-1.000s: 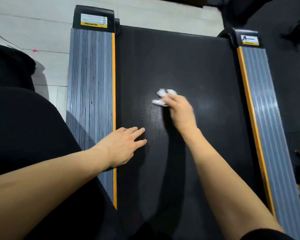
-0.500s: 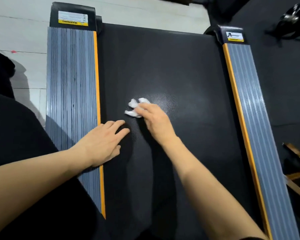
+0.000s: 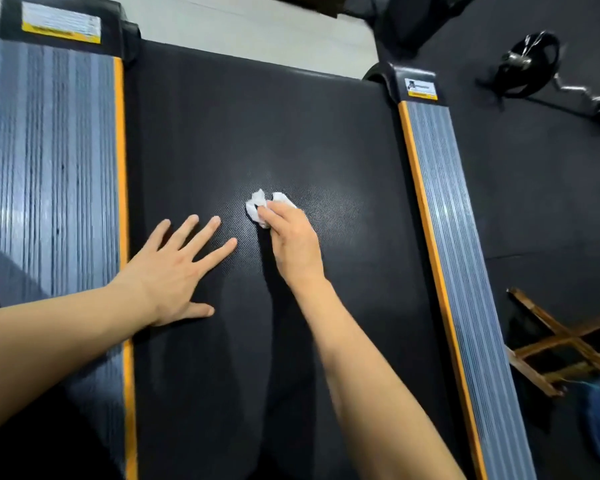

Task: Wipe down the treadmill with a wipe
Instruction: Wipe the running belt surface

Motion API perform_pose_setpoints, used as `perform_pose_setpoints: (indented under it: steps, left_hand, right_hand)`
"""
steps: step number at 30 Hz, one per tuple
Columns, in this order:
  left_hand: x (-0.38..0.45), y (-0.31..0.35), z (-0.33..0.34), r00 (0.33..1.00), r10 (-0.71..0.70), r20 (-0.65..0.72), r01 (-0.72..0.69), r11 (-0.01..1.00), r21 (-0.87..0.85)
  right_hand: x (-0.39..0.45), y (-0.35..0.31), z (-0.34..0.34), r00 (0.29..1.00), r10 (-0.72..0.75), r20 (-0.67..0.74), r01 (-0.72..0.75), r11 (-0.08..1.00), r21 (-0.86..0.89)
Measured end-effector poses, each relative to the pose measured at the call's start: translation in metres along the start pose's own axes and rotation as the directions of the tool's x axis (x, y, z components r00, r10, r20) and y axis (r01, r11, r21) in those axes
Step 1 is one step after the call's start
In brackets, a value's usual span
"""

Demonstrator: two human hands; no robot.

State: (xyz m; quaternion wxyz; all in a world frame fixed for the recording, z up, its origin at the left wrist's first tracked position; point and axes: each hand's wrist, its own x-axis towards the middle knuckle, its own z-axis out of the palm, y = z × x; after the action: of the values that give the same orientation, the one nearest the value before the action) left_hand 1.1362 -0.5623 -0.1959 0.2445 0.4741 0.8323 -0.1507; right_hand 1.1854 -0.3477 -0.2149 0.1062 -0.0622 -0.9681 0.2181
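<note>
Treadmill belt (image 3: 257,109): right hand (image 3: 293,242) pinching crumpled wipe (image 3: 261,206), now mid-belt; left hand (image 3: 174,268), newly spread flat, braces beside it; wiping under way, side rails pending

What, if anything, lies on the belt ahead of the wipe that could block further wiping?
Only the left hand, pressed flat on the belt just left of the wipe held by the right hand; elsewhere nothing visible.

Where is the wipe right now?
In the head view the wipe is bunched under the right hand's fingertips, mid-belt on the treadmill belt, just right of the flat left hand.
</note>
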Motion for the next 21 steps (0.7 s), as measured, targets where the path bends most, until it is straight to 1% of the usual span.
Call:
perform_pose_setpoints:
  steps: [1,2,3,4,5,6,7,8,9,10,11,12,13,15,16,17,18,19,20,21]
  left_hand:
    - [0.000,-0.002,0.002,1.000,-0.002,0.014,0.003,1.000,-0.006]
    - [0.000,-0.003,0.002,1.000,-0.004,0.025,0.004,1.000,-0.016]
    - [0.000,-0.003,0.002,0.999,-0.005,0.037,0.005,1.000,-0.020]
    - [0.000,-0.003,0.003,0.999,-0.005,0.044,0.006,1.000,-0.020]
    - [0.000,-0.002,0.004,0.999,-0.008,0.044,0.009,1.000,-0.020]
    - [0.001,-0.002,0.004,0.999,-0.010,0.043,0.011,1.000,-0.023]
    - [0.002,-0.001,0.004,0.999,-0.013,0.043,0.014,1.000,-0.025]
    - [0.003,-0.001,0.004,0.999,-0.017,0.050,0.018,1.000,-0.025]
    - [0.003,-0.002,0.004,0.998,-0.017,0.065,0.019,0.999,-0.027]
    - [0.002,-0.001,0.003,0.997,-0.015,0.081,0.018,0.999,-0.034]
    - [0.002,-0.001,0.002,0.996,-0.015,0.086,0.018,0.999,-0.038]
    - [0.003,-0.002,0.002,0.996,-0.018,0.090,0.021,0.999,-0.035]
    - [0.003,-0.002,0.002,0.995,-0.019,0.094,0.022,0.999,-0.030]
    - [0.002,-0.002,0.001,0.994,-0.020,0.106,0.023,0.999,-0.029]
    - [0.002,-0.001,0.001,0.994,-0.020,0.110,0.024,0.999,-0.032]
    - [0.002,-0.002,0.001,0.994,-0.020,0.111,0.024,0.999,-0.035]
    - [0.003,-0.002,0.001,0.994,-0.020,0.111,0.024,0.999,-0.036]
    - [0.003,-0.003,0.000,0.993,-0.020,0.113,0.024,0.999,-0.035]
    - [0.002,-0.003,0.001,0.993,-0.018,0.117,0.022,0.999,-0.034]
    - [0.002,-0.003,0.001,0.993,-0.017,0.119,0.021,0.999,-0.036]
  right_hand:
    - [0.003,0.006,-0.005,0.998,-0.055,0.024,0.055,0.998,-0.013]
    - [0.004,0.024,-0.015,0.998,-0.044,0.044,0.045,0.999,-0.030]
    - [0.006,0.044,-0.029,0.997,0.015,0.071,-0.012,0.999,-0.043]
    - [0.006,0.066,-0.045,0.990,0.131,0.041,-0.127,0.988,-0.086]
    - [0.004,0.090,-0.061,0.961,0.270,-0.066,-0.277,0.949,-0.150]
    - [0.006,0.113,-0.072,0.890,0.406,-0.207,-0.443,0.878,-0.180]
    - [0.009,0.130,-0.077,0.781,0.540,-0.315,-0.596,0.795,-0.115]
    - [0.015,0.136,-0.078,0.688,0.626,-0.368,-0.687,0.725,-0.051]
    - [0.022,0.133,-0.073,0.662,0.646,-0.380,-0.707,0.706,-0.031]
    - [0.029,0.122,-0.065,0.681,0.656,-0.326,-0.696,0.718,-0.007]
    - [0.035,0.104,-0.057,0.742,0.627,-0.237,-0.645,0.764,0.001]
    - [0.039,0.085,-0.047,0.809,0.564,-0.167,-0.573,0.820,-0.010]
    - [0.041,0.065,-0.033,0.861,0.492,-0.127,-0.497,0.868,-0.012]
    - [0.037,0.025,-0.006,0.949,0.311,-0.058,-0.310,0.950,0.031]
    - [0.029,0.017,0.005,0.981,0.191,-0.037,-0.190,0.981,0.024]
    - [0.024,0.018,0.006,0.998,0.051,-0.030,-0.051,0.999,0.002]
    - [0.024,0.032,-0.002,1.000,-0.025,-0.017,0.024,0.999,-0.021]
    - [0.025,0.054,-0.015,0.999,-0.039,0.007,0.039,0.996,-0.075]
    - [0.025,0.078,-0.031,0.999,0.034,-0.002,-0.034,0.988,-0.151]
    - [0.024,0.105,-0.047,0.988,0.140,-0.069,-0.153,0.960,-0.234]
